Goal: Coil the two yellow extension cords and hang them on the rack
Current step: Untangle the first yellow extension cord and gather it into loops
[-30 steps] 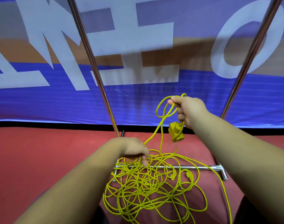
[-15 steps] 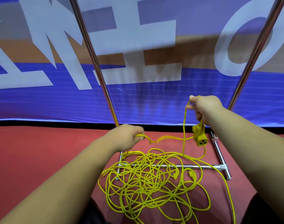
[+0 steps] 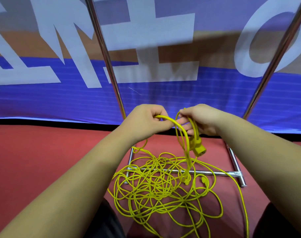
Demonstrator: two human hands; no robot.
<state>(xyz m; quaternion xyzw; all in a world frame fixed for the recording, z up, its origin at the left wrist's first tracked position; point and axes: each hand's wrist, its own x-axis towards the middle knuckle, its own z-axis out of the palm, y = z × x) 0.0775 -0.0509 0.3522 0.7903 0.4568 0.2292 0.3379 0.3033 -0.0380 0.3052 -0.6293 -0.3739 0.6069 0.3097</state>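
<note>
1. Cords (image 3: pixel 156 188) — two yellow extension cords lie tangled on the red floor (image 3: pixel 34 160), draped over the rack (image 3: pixel 215 172) base bar.
2. Right hand (image 3: pixel 200 120) is closed on a few hanging loops; the socket end (image 3: pixel 198 149) dangles just below.
3. Left hand (image 3: pixel 147 121) pinches the feeding strand beside it.
4. Risk — the knotted heap may snag on the bar, likely jerking loops loose.

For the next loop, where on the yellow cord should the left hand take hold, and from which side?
Probably the free strand dropping from the left hand toward the tangled pile, taken from above. It hangs clear of the knots, so it should slide through the fingers toward the loops held in the right hand.
</note>
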